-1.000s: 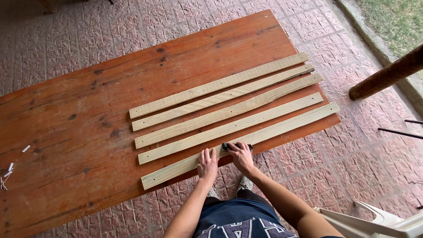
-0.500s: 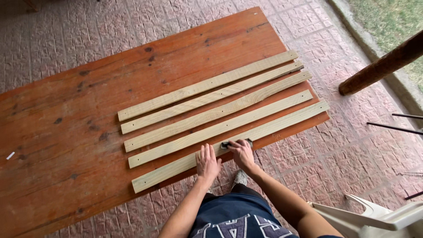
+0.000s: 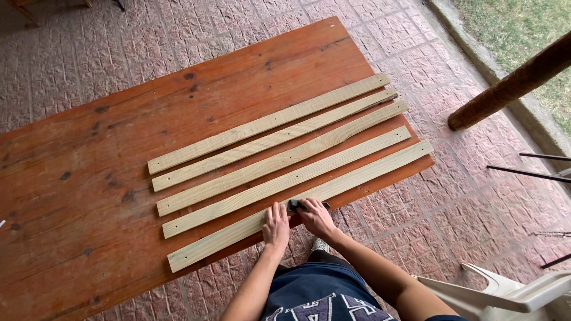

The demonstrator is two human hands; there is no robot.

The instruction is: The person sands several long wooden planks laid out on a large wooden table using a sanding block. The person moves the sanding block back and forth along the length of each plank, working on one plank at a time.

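While the person is leaning over the near edge of a reddish-brown wooden table (image 3: 89, 196), both hands are resting on the nearest of five pale wooden slats. Starting at the left, that nearest slat (image 3: 214, 244) is lying diagonally along the table edge, its free end well to the left of the fingers and its other end reaching far off to their right. The left hand (image 3: 276, 223) is pressing flat on this slat, fingers spread only a little and pointing away from the body, gripping nothing. Just to its right, almost touching it, the right hand (image 3: 315, 219) is curling over a small dark block (image 3: 295, 205), which is sitting on the same slat right at the fingertips; the fingers are closing narrowly around it, and most of the block is hidden under them, so its exact kind is hard to tell. Beyond the fingertips, the four other slats (image 3: 279, 160) are lying side by side, parallel to the first and slightly apart from one another. Further right, well away from the hands, a dark brown wooden post (image 3: 511, 83) is slanting across the patterned paving, and a white plastic chair (image 3: 505, 294) is showing near the right forearm. No packages, labels or signs are showing anywhere.
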